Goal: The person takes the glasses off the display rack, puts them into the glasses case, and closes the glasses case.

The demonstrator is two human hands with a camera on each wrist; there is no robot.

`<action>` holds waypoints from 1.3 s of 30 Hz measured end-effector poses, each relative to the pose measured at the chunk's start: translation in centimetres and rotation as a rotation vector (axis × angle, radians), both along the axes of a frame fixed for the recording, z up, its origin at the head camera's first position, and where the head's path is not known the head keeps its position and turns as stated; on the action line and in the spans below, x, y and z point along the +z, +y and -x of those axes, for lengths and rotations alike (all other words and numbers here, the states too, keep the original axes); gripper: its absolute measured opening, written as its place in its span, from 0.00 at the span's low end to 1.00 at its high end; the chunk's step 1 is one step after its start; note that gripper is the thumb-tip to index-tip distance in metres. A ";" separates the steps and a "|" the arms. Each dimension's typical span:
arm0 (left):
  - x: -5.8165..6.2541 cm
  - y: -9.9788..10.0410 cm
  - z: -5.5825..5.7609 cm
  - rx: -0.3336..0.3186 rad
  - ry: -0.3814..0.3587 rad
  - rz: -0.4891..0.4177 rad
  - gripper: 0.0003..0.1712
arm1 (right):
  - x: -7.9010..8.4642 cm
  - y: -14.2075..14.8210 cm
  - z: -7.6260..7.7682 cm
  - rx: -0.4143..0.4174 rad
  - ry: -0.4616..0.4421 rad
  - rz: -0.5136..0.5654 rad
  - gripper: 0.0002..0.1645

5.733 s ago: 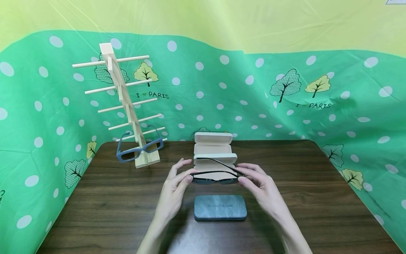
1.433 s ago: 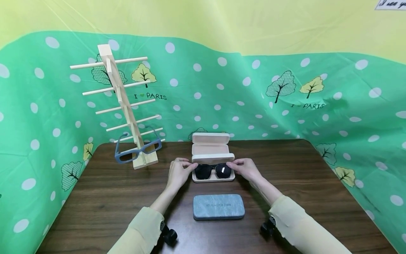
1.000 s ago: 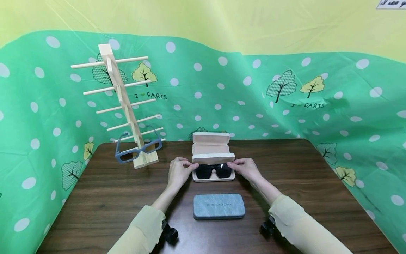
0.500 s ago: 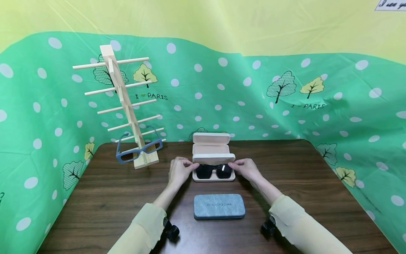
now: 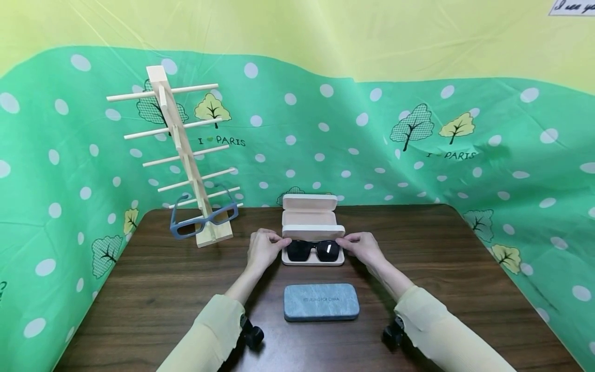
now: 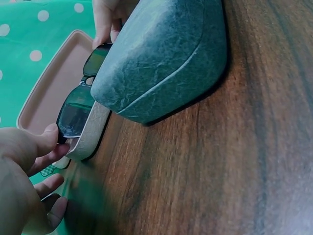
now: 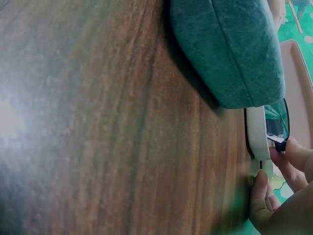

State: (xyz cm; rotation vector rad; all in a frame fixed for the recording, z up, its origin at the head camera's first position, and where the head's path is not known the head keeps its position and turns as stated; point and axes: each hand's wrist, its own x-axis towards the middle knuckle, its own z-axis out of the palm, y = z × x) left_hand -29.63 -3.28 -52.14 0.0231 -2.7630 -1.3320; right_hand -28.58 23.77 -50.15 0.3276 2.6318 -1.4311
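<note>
Black sunglasses (image 5: pixel 313 251) sit in the base of the nearer open white eyeglass case (image 5: pixel 313 263), dark lenses towards me. My left hand (image 5: pixel 263 251) pinches their left corner between thumb and forefinger, the other fingers apart from it, as the left wrist view shows. At the opposite corner, my right hand (image 5: pixel 364 250) pinches the frame by the hinge; its thumb and finger show there in the right wrist view. The temples are hidden behind the lenses. A shut blue-grey eyeglass case (image 5: pixel 321 303) lies nearer to me, between my forearms, and covers part of the sunglasses in both wrist views.
Directly behind stands a second open white case (image 5: pixel 309 217). At the left back a wooden display rack (image 5: pixel 186 150) with several crossbars carries blue-framed glasses (image 5: pixel 204 221) low down. The brown table (image 5: pixel 441 268) ends at a green dotted cloth (image 5: pixel 325 155).
Since the earliest frame, the sunglasses have gone from being held above the cases down into the nearer white case, lenses turned towards me. Lately my right fingertips have shifted slightly outward.
</note>
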 end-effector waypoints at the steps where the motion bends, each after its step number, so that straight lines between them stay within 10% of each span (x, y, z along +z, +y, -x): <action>1: 0.0 0.0 0.0 -0.003 -0.002 0.003 0.15 | 0.0 0.0 0.0 -0.004 0.002 0.001 0.17; 39: 0.0 -0.6 0.2 -0.041 0.077 -0.010 0.15 | 0.1 0.6 -0.3 0.007 0.003 0.051 0.18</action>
